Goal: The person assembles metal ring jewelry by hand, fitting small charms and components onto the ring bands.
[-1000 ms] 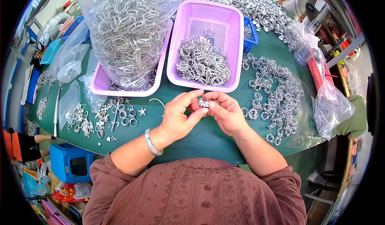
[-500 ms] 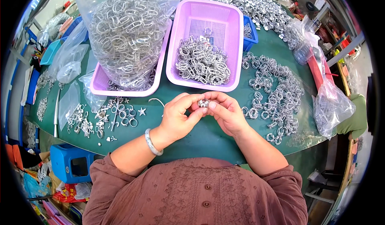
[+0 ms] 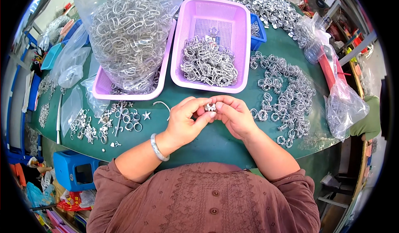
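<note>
One small, knobbly, silvery piece

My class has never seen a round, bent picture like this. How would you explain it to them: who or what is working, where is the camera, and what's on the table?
There is no machine here: a person works with bare hands. A wide fisheye camera on their head looks down, which is why straight edges bend near the rim.

The left hand and right hand hold a small silvery piece between their fingertips.

On the green table stand two purple baskets. The left one bears a big clear bag of metal loops; the right one holds a loose pile. More loops lie to the right, and small pieces, including a star, to the left.
</note>
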The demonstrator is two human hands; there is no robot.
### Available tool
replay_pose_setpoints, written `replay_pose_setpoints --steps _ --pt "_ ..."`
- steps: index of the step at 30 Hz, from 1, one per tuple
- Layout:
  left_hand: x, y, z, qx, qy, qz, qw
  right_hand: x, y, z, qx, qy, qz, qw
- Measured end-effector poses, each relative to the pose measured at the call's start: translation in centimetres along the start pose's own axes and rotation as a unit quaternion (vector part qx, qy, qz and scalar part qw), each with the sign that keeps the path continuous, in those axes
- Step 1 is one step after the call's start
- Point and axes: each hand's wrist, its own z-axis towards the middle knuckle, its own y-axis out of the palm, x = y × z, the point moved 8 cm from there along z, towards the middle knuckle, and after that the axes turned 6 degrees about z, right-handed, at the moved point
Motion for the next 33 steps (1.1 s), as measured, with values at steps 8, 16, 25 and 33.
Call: replay_pose_setpoints --steps 8,16,25,33 --pt "-0.6 0.3 -0.2 -0.004 -0.024 -0.048 0.999 0.1 0.0 0.0 0.002 -0.002 -0.001 1.000" --pt "-1.8 0.9 -0.5 -0.034 -0.060 -0.114 0.991 -0.3 0.3 -0.1 0.009 -0.013 0.024 1.000" --pt "-0.6 0.3 0.2 -0.018 -0.029 -0.077 0.996 -0.3 0.3 0.0 -0.021 -0.007 0.044 0.999" --pt "-0.6 -0.1 0.3 -0.008 -0.020 -0.055 0.998 -0.3 0.3 0.0 -0.020 -0.009 0.021 1.000"
